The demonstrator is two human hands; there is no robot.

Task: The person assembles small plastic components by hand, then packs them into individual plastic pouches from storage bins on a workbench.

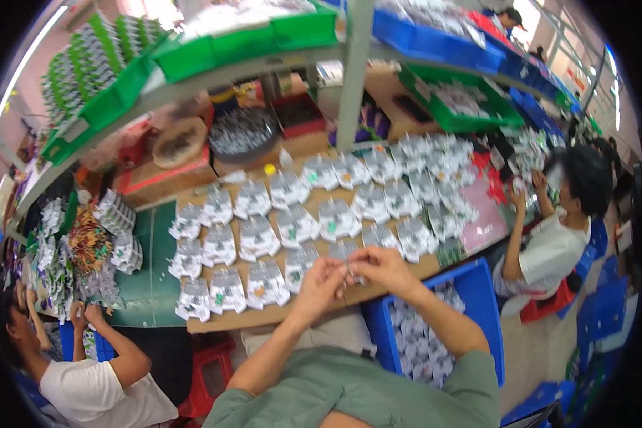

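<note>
Over the front edge of the bench, my left hand (322, 284) and my right hand (381, 269) meet with their fingertips pinched together. Whatever sits between them is too small and covered to make out. Right behind the fingers is a white-and-grey plastic part (343, 250), partly hidden by my hands. Rows of similar plastic parts (297, 225) lie on a brown board (214, 322), some with small green or orange pieces on them. Below my right forearm stands a blue crate (485, 307) holding many white parts.
A shelf with green bins (242, 44) and blue bins (435, 37) crosses above the bench, held by a pale post (357, 78). Behind the rows stands a round dark tray (244, 153) of small pieces. Co-workers sit at left (100, 385) and right (549, 250).
</note>
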